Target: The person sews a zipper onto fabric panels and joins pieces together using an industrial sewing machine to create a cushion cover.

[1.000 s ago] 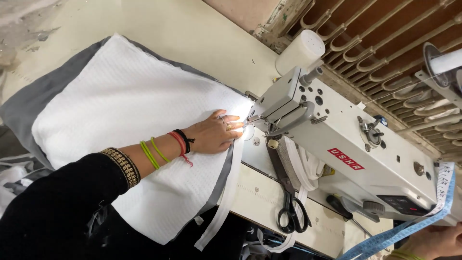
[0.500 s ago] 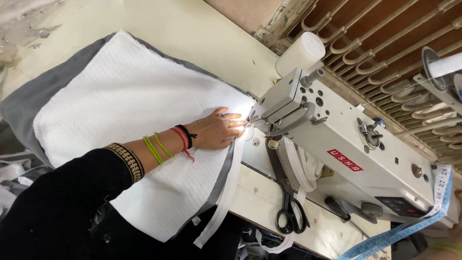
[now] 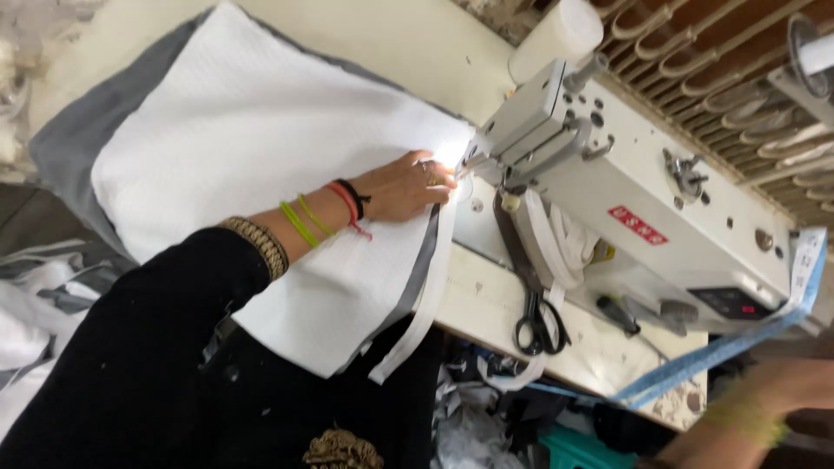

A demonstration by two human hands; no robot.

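White quilted fabric panel (image 3: pixel 252 165) flat on cream surface (image 3: pixel 486 300), corner at white sewing machine (image 3: pixel 634 191) needle | left hand (image 3: pixel 404 187) pressing flat, grip released | right hand (image 3: pixel 786 391) blurred, grip unclear | stitching edge; next needs steady feeding.

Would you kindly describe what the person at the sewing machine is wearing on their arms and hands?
The left arm has a black sleeve ending in a gold patterned cuff. Beyond it sit two thin yellow-green bangles, then red and black thread bands at the wrist. The left hand carries a ring. The right hand is blurred at the lower right, with something yellowish at the wrist.
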